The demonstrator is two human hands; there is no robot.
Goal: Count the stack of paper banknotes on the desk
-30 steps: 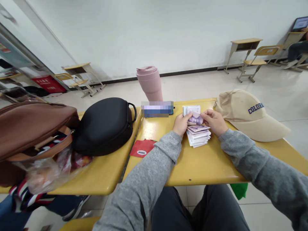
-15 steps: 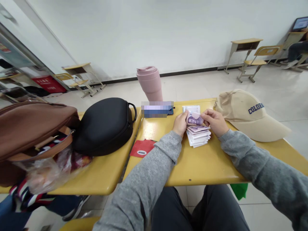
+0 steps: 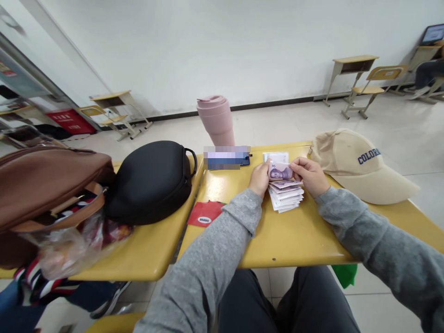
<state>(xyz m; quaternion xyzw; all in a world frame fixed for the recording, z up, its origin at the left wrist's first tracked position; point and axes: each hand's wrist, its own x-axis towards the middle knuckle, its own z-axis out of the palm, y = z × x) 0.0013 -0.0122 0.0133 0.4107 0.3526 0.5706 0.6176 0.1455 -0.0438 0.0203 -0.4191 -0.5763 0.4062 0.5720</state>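
Note:
Between my hands is a purple banknote [image 3: 280, 173] with a portrait and a "5" on it. My left hand [image 3: 259, 179] grips its left end, fingers closed. At the note's right edge, my right hand [image 3: 310, 175] pinches it between thumb and fingers. Just below, a fanned pile of banknotes [image 3: 285, 198] lies on the yellow desk [image 3: 298, 245], purple on top and pale edges showing. Behind the held note, another pale stack of notes [image 3: 277, 156] is partly covered by it and by my left fingers.
A pink tumbler [image 3: 215, 118] and a phone, partly blurred out [image 3: 245, 160], stand at the desk's back. A beige cap [image 3: 357, 162] lies right; a red pouch [image 3: 204, 213] lies left. On the adjoining desk are a black case [image 3: 149, 180] and a brown bag [image 3: 52, 180].
The held purple banknote has turned slightly and now lies flatter and more level between my hands. Both hands stay in nearly the same place.

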